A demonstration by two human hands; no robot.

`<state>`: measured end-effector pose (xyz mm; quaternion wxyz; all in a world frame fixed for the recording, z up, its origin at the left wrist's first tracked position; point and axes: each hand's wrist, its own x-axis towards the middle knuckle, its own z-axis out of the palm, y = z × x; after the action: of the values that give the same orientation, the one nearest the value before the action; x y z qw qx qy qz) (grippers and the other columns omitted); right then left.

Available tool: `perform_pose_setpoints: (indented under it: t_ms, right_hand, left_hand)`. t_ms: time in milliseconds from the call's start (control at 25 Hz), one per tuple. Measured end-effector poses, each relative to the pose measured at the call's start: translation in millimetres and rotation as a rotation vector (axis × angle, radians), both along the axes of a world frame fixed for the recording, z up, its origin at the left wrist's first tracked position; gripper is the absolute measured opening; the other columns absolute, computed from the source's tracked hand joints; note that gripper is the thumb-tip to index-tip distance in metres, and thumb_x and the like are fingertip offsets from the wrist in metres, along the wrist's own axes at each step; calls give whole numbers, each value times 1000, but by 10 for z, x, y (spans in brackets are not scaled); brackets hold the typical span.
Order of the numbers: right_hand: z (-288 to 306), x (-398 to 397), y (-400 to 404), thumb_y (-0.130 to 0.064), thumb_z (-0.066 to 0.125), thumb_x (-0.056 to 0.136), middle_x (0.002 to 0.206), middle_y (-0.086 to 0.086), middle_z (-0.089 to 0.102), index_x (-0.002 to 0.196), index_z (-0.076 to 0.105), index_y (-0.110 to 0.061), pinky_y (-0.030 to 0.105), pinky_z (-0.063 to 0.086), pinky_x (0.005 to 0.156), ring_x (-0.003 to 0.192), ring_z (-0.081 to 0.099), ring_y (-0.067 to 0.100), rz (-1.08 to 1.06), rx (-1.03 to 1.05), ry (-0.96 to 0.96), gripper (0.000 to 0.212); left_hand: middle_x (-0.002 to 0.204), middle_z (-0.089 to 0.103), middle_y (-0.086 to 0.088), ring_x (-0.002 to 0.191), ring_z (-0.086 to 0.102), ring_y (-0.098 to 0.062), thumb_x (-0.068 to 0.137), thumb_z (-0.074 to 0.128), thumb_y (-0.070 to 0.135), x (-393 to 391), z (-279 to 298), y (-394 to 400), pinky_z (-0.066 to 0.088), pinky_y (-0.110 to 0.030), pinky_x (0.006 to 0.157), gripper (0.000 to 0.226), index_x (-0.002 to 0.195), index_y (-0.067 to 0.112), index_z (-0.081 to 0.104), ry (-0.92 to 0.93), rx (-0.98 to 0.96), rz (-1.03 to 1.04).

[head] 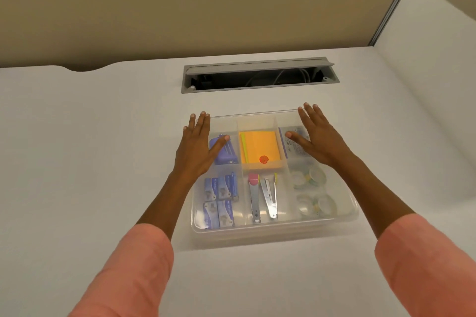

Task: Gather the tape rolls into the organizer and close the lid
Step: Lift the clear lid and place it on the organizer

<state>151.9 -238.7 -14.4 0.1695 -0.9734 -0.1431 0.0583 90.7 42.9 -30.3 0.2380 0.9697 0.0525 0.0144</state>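
Tape rolls [310, 189] sit in organizer's [273, 233] right compartments | lid [262, 121] lies on top | left hand [197, 148], right hand [318, 140] flat, fingers spread, apparently pressing far corners to seat it

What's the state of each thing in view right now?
Lid: on the organizer, both hands flat on it.
Tape rolls: inside, near-right compartment.
Left hand: open, palm down.
Right hand: open, palm down.
Desk cable hatch: open.

Left hand [196, 147], right hand [318, 137] flat, splayed
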Motion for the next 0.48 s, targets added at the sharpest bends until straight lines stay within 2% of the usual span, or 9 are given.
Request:
perform_pose_setpoints:
  t_ms: [120, 280, 480]
  right_hand:
    - [-8, -1, -9, -68, 28, 73, 158, 4, 5, 145, 8, -17, 51, 15, 115, 145, 0, 22, -16, 32, 3, 90]
    - [-75, 18, -30, -75, 29, 76, 158, 3, 6, 145, 8, -18, 52, 14, 116, 145, 0, 21, -9, 60, -9, 92]
    - [-110, 27, -39, -89, 12, 61, 158, 2, 0, 145, 4, -19, 47, 6, 116, 145, -6, 19, 18, 57, -20, 110]
  left_hand:
    - [158, 2, -1, 145, -2, -18, 89, 39, 52, 10, -40, -20, 14, -44, 116, 75, 144, 18, 2, 3, -59, 19]
    - [158, 2, 0, 145, -2, -18, 87, 39, 53, 13, -63, -38, 16, -44, 115, 76, 145, 19, 2, 0, -66, 36]
    - [158, 4, -1, 145, 0, -18, 88, 36, 53, 21, -53, -43, 19, -46, 114, 74, 145, 19, 4, -20, -59, 57]
